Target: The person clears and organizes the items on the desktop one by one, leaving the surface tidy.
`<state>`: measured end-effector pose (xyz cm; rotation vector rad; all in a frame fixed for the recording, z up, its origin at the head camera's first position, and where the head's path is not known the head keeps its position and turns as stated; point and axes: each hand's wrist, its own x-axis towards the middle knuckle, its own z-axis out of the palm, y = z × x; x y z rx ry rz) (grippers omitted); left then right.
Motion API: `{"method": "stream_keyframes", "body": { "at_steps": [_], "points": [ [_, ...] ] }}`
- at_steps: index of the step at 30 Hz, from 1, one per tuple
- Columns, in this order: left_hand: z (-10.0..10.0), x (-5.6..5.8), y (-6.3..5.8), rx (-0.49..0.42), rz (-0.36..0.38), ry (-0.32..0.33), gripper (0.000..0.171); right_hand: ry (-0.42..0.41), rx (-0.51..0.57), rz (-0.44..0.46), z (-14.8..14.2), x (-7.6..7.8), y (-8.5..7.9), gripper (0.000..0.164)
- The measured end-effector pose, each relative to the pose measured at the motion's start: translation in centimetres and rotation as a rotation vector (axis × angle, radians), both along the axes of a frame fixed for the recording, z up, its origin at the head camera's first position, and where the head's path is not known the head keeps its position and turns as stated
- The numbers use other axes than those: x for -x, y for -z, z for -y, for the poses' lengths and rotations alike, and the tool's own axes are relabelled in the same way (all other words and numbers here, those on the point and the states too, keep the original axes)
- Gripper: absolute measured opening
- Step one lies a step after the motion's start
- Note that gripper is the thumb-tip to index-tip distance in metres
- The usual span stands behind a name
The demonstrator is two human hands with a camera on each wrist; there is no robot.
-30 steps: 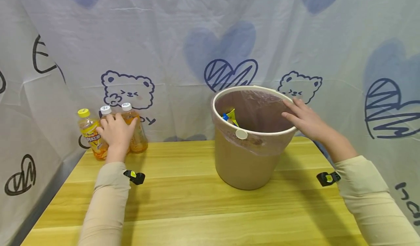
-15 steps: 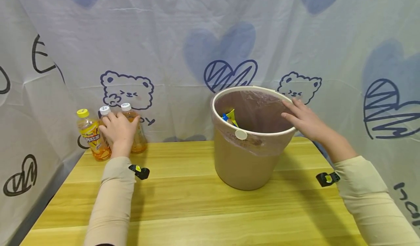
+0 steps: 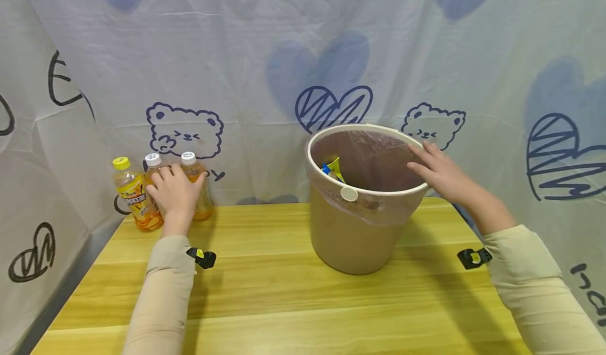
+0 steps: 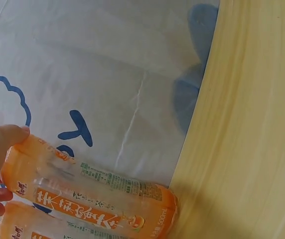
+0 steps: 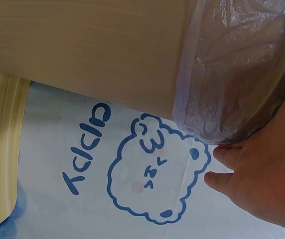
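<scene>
In the head view my left hand (image 3: 176, 192) reaches over the bottles at the left of the table. Its thumb and fingers grip the upper part of a white-capped bottle (image 3: 202, 200) with an orange label. The left wrist view shows this bottle (image 4: 90, 186) between thumb and fingers, and a similar bottle (image 4: 38, 224) right beside it. That second white-capped bottle (image 3: 153, 159) is partly hidden behind my hand. A yellow-capped bottle (image 3: 134, 200) stands leftmost. My right hand (image 3: 440, 171) rests with fairly straight fingers at the right rim of a brown bin (image 3: 355, 239).
A clear plastic liner (image 5: 222, 74) folds over the bin's rim. Inside the bin lies a yellow and blue item (image 3: 334, 170). The wooden table (image 3: 255, 292) backs onto a printed cloth (image 3: 255, 71), with more cloth along both sides.
My left hand has shifted right from between the white-capped bottles onto the right one, whose cap has moved slightly right and toward me. The right hand and bin stay put.
</scene>
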<state>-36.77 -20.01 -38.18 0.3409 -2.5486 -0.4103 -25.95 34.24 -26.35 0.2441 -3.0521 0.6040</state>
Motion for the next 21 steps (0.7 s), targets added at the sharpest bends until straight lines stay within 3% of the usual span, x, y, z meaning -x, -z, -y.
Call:
{"method": "stream_keyframes", "body": {
  "at_steps": [10,21],
  "points": [
    [-0.09,-0.38,0.26,0.000,-0.008,0.034,0.076,-0.001,-0.009,0.000,0.11,-0.06,-0.07,0.068],
    [-0.54,-0.85,0.70,0.063,-0.061,0.065,0.075,0.003,-0.013,0.002,0.18,-0.11,-0.21,0.068]
  ]
}}
